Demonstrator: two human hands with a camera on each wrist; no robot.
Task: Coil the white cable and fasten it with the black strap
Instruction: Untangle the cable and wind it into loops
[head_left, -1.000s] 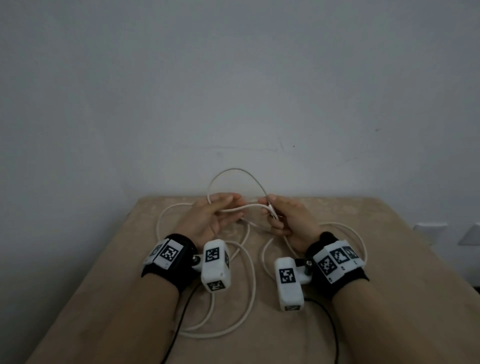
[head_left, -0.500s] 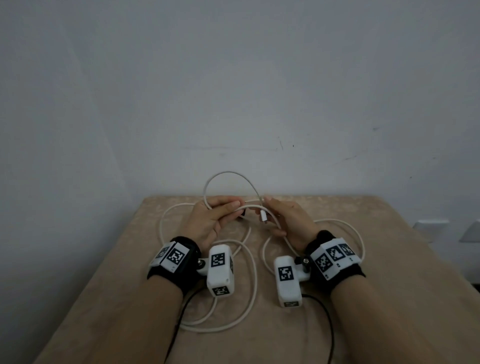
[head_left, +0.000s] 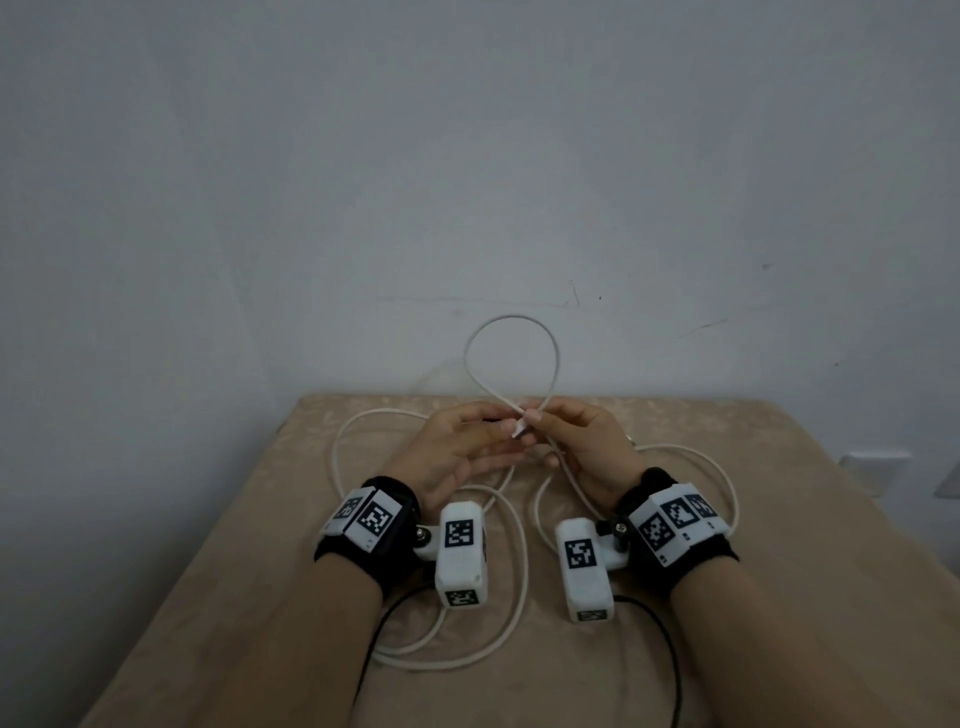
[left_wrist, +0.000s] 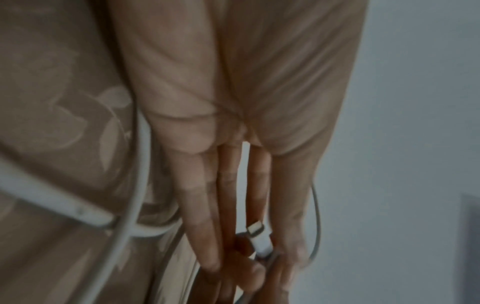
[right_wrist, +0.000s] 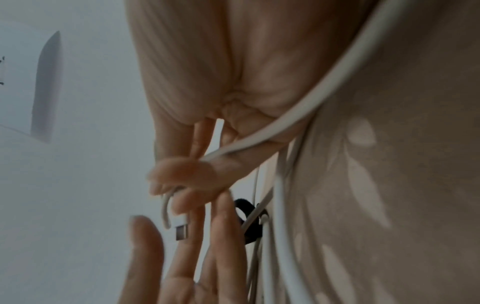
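Nearest the person, loose turns of the white cable (head_left: 519, 561) lie on the beige leaf-patterned desk (head_left: 779, 545), curving under and between the two forearms. Thin black leads (head_left: 670, 654) from the wrist cameras run toward the desk's near edge. Each wrist carries a black band with white marker tiles and a white camera block.

Beyond the wrists, both hands meet over the middle of the desk, raised a little above it. The right hand (head_left: 587, 447) has thumb and forefinger closed on the cable just behind its white plug (right_wrist: 182, 223); the right wrist view shows the fingers (right_wrist: 182, 174) curled round the cable, with the plug's metal tip pointing down toward the other palm. A further length of cable crosses the heel of the right hand and drops to the desk. The left hand (head_left: 457, 452) lies open, its fingers (left_wrist: 202, 216) straight and spread, their tips touching the plug and the right hand's fingers, curled round nothing.

Just past the left hand's fingers, the black strap (right_wrist: 249, 218) sits wrapped on a strand of the cable near the desk's surface; whether it touches the desk I cannot tell.

From the pinch, the cable rises in one upright loop (head_left: 511, 353) that stands above the far edge of the desk against the pale wall (head_left: 467, 156). More slack spreads on the desk to either side of the hands. Wall plates (head_left: 872, 470) show beyond the desk's right edge.
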